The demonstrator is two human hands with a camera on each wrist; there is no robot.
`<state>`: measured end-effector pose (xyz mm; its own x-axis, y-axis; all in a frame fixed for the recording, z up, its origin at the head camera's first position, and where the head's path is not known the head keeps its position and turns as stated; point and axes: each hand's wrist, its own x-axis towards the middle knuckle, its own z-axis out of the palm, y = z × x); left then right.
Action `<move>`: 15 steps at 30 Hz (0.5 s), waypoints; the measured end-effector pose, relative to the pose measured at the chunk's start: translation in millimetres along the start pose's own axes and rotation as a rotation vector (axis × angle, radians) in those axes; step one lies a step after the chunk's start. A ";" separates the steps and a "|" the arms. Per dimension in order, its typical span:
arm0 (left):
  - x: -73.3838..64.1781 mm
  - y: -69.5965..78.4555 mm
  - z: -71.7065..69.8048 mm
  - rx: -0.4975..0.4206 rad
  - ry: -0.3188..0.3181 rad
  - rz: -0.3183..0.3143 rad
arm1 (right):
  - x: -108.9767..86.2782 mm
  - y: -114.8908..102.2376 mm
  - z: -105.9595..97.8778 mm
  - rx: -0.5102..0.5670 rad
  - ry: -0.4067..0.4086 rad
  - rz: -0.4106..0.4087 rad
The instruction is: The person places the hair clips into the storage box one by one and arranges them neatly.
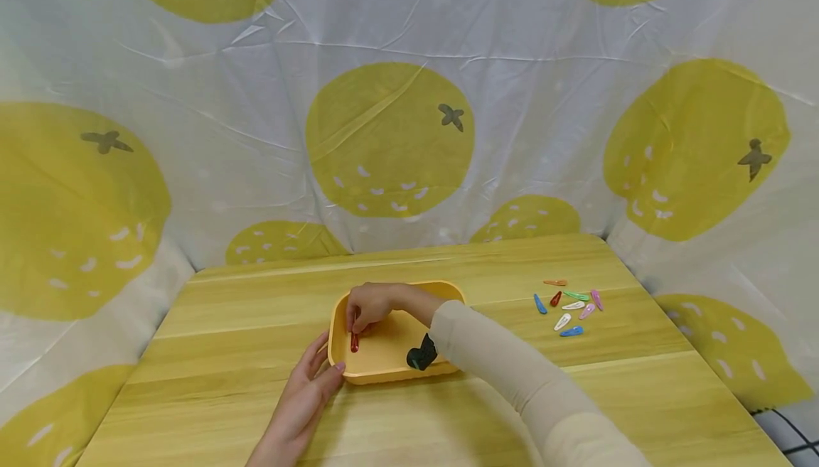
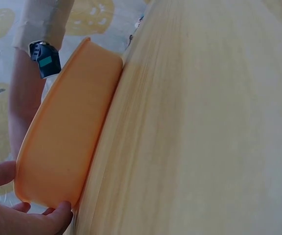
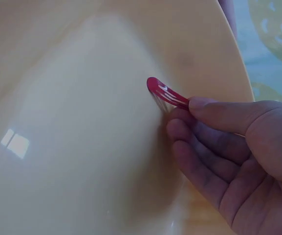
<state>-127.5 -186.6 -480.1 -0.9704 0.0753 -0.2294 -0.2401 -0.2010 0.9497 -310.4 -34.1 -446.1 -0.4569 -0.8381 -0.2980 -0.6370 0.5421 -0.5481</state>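
Observation:
A yellow plastic tray with raised sides stands on the table, its outer wall filling the left part of the left wrist view. My left hand holds the tray's near left corner, thumb and fingers set on different sides of it. Inside the tray, at its left end, my right hand pinches a red snap hair clip between thumb and forefinger. The clip's rounded end points away from the fingertips, just above or touching the tray floor; I cannot tell which.
Several hair clips in blue, red, green, white, pink and orange lie scattered on the wooden table to the right of the tray. A dark wrist camera on the right arm hangs over the tray. A lemon-print curtain stands behind.

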 end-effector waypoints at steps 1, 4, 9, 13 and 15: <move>-0.1 -0.2 0.1 0.002 0.003 0.001 | 0.2 -0.5 0.1 0.001 0.001 0.000; -0.4 -0.9 0.7 0.003 0.007 0.008 | 0.6 -1.8 1.2 0.008 0.005 0.004; -1.7 -1.2 1.3 0.003 0.001 0.010 | 1.3 -3.5 2.4 0.000 0.008 0.006; -2.4 -1.5 1.3 0.004 -0.004 0.011 | 1.9 -5.8 1.3 -0.025 0.004 0.010; -2.4 -2.0 1.3 0.002 -0.008 0.014 | 1.9 -7.1 0.3 -0.036 0.000 0.013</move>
<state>-124.7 -185.1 -481.2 -0.9735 0.0803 -0.2140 -0.2261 -0.2000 0.9534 -306.6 -39.6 -443.0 -0.4652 -0.8312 -0.3045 -0.6529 0.5545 -0.5160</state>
